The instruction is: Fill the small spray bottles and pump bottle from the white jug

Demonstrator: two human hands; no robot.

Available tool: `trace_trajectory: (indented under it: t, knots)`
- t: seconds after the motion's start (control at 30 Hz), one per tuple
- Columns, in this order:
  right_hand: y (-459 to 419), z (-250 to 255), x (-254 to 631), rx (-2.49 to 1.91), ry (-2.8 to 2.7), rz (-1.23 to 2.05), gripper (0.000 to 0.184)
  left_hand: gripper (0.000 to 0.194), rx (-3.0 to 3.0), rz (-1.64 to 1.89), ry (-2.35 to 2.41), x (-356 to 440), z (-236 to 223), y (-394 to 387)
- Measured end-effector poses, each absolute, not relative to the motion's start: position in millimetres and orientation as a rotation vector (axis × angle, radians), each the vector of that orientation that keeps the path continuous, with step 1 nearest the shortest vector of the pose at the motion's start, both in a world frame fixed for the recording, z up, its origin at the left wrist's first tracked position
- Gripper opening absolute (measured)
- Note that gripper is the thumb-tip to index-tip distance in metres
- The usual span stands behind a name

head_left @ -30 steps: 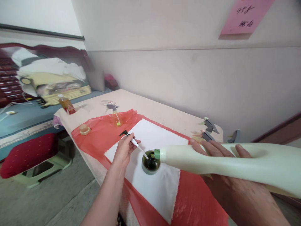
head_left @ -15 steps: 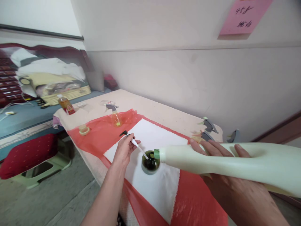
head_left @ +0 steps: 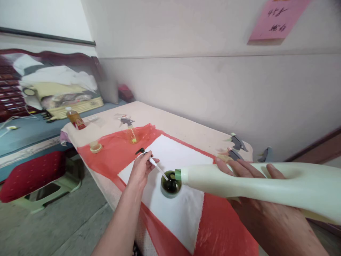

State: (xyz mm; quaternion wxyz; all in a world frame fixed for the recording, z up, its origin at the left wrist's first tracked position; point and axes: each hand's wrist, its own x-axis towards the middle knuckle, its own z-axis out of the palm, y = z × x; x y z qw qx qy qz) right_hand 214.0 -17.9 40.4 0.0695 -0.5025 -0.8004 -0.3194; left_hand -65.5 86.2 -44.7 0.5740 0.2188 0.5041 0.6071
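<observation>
My left hand (head_left: 141, 167) is closed around a pump dispenser head (head_left: 152, 161) with a black nozzle and a white tube. The tube's tip appears just over a dark green round bottle (head_left: 170, 185), which stands on a white cloth (head_left: 183, 220). With my right hand (head_left: 266, 209) I hold a large pale green plastic bottle (head_left: 255, 179) on its side. Its green-rimmed mouth is at the round bottle's opening; whether the two touch, I cannot tell. No stream of liquid can be made out between them.
Red plastic sheeting (head_left: 226, 220) lies under the cloth. A clear spray bottle (head_left: 131, 133), a roll of tape (head_left: 96, 146) and an amber bottle (head_left: 75, 118) stand to the left. Other spray bottles (head_left: 238, 142) are at the right edge. A stool (head_left: 39, 177) is beside the table.
</observation>
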Motion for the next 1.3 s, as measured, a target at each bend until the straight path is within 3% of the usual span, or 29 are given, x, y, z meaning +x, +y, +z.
trace_trajectory:
  t: [1.3]
  knots:
    - [-17.8, 37.9, 216.4, -1.517, -2.409, -0.959, 0.063, 0.031, 0.515, 1.417, 1.187, -66.5, -45.4, 86.4]
